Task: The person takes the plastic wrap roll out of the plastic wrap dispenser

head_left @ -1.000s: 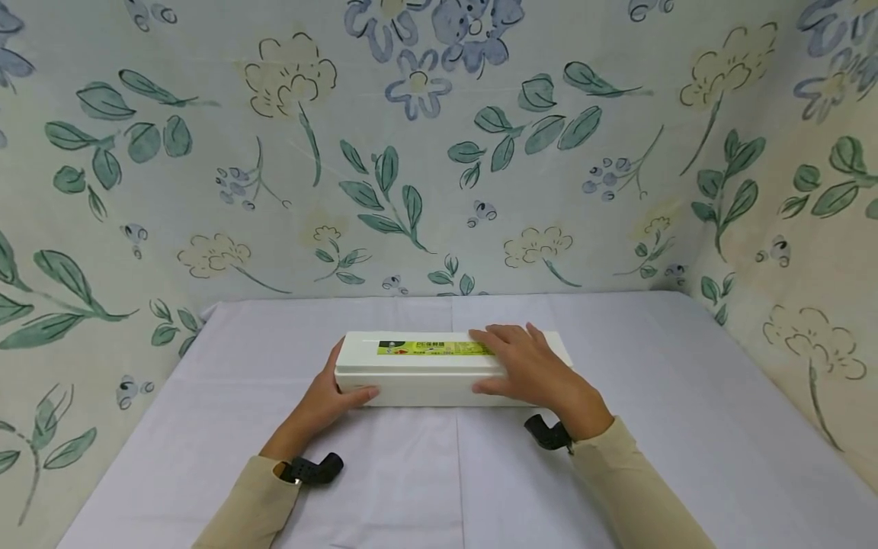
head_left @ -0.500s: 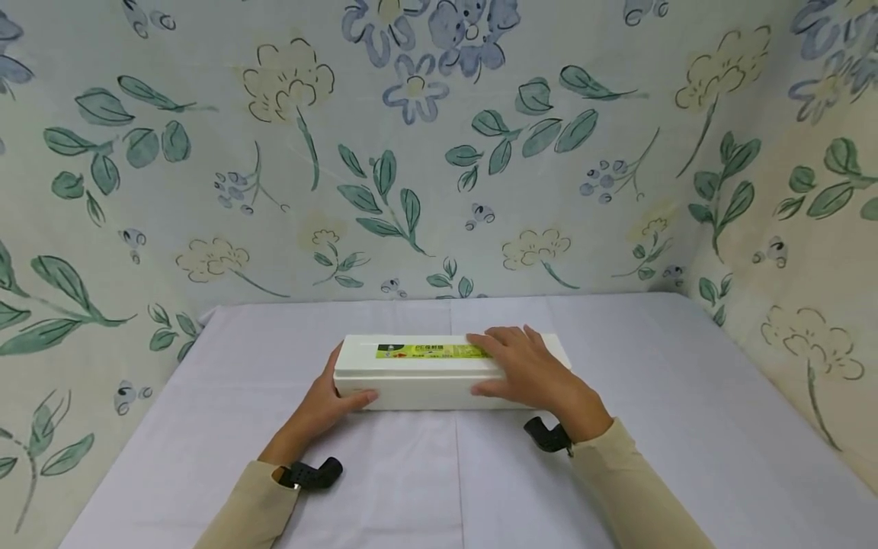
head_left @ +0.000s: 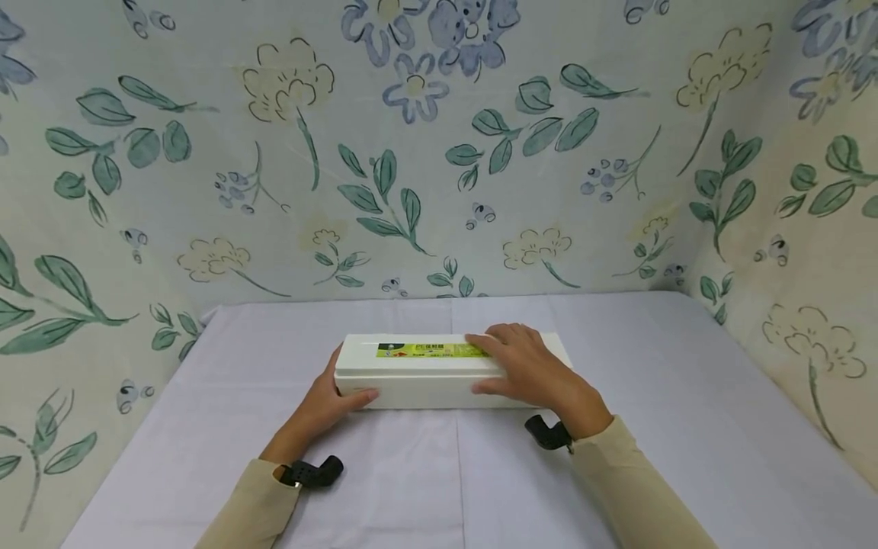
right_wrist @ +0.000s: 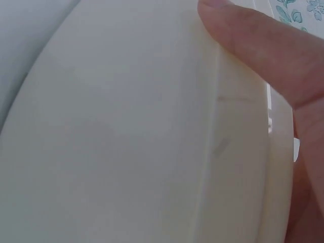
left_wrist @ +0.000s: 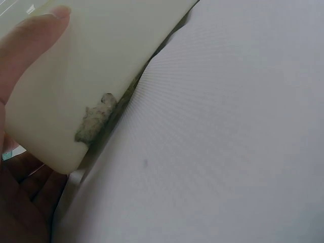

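A long white cling film box (head_left: 411, 391) with a lid and a yellow-green label (head_left: 428, 350) lies across the middle of the table in the head view. My left hand (head_left: 329, 400) grips its left end, thumb on the front face and fingers behind the end. My right hand (head_left: 531, 370) holds the right part, its fingers over the lid and label edge, thumb on the front. In the left wrist view a rough grey patch (left_wrist: 96, 119) marks the box's lower corner. The right thumb (right_wrist: 263, 45) presses by the lid seam in the right wrist view.
A white cloth (head_left: 384, 488) with a fold line covers the table. Behind it and to the right rise floral fabric walls (head_left: 425, 191). A dark wrist mount (head_left: 318, 471) sits on the left wrist, another wrist mount (head_left: 546, 433) on the right.
The fingers of my right hand have drawn closer together on the lid. The box and my left hand stay in place; the head view has shifted slightly.
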`<act>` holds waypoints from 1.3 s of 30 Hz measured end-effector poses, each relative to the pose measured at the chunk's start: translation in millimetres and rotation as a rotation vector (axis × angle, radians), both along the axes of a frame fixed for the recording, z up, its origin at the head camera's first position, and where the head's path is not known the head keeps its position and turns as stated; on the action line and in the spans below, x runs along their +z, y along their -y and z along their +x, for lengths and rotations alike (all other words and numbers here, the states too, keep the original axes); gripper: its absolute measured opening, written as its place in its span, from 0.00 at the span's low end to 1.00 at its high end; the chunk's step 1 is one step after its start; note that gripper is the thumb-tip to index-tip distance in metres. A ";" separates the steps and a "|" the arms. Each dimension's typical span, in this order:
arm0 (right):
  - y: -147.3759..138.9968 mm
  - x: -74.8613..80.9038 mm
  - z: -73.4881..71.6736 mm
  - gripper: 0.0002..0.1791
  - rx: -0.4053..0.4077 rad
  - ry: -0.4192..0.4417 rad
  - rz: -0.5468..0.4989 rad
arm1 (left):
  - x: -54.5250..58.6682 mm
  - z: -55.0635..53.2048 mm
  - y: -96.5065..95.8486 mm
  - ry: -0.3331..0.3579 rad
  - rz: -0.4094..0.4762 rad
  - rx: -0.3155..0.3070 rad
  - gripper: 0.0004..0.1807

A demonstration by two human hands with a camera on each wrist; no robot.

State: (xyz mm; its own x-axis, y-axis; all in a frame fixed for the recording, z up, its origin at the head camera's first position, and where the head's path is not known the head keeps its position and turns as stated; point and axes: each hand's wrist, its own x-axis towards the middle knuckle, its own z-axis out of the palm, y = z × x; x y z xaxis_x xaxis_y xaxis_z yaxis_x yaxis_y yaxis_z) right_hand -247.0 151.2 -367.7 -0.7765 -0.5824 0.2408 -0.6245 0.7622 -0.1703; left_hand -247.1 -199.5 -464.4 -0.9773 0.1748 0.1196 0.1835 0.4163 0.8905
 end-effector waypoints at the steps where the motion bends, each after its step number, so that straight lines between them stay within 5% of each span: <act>1: 0.2 -0.2 -0.3 0.43 0.002 0.000 -0.001 | 0.1 0.1 0.4 0.001 -0.001 0.003 0.61; 39: -0.1 1.9 0.7 0.43 0.018 -0.082 -0.005 | 0.7 1.9 1.2 -0.018 0.000 -0.011 0.57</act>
